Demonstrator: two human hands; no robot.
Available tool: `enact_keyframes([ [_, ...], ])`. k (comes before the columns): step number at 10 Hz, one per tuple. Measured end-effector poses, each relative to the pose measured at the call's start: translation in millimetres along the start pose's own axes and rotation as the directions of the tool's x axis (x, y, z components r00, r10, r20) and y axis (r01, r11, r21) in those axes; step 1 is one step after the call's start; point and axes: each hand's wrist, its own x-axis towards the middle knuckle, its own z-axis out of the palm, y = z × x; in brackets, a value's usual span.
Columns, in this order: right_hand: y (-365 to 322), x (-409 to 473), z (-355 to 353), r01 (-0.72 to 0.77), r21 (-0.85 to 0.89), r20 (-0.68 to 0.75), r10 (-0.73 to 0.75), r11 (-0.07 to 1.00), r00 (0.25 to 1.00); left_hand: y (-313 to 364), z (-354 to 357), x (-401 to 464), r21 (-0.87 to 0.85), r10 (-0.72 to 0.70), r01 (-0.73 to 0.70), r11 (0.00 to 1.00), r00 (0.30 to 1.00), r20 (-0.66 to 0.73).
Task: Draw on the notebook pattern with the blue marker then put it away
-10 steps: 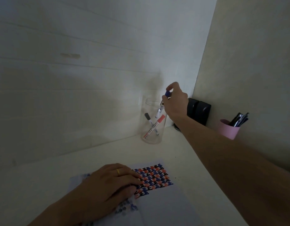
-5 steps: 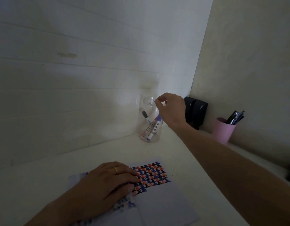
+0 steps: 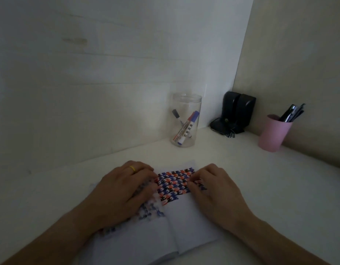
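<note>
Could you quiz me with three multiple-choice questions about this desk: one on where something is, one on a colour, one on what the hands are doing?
1. Where is the blue marker?
A. in the clear jar
B. in the pink cup
C. lying on the notebook

2. What colour is the ring on the left hand?
A. red
B. yellow
C. black

3. What is the right hand doing?
A. holding a marker
B. lifting the jar
C. resting empty on the notebook

Answers: 1 A, it leans inside the clear jar beside two other markers. 2 B, the ring shows yellow. 3 C, its fingers lie on the notebook page, with nothing in them.
</note>
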Motion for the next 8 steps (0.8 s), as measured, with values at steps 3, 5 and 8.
enact_keyframes([
  [3, 4, -1, 4, 0.030, -0.049, 0.037, -0.028, 0.998, 0.999, 0, 0, 1, 0.040, -0.031, 0.028, 0.999, 0.997, 0.067],
  [5, 0, -3, -2, -0.002, -0.034, 0.077, 0.004, 0.999, 0.997, 2, -2, -1, 0.023, -0.032, 0.030, 0.999, 0.996, 0.083],
  [8, -6, 5, -24, -0.043, 0.189, -0.083, 0.059, 0.981, 0.995, 5, -4, 2, 0.034, -0.033, 0.030, 0.999, 0.995, 0.096],
])
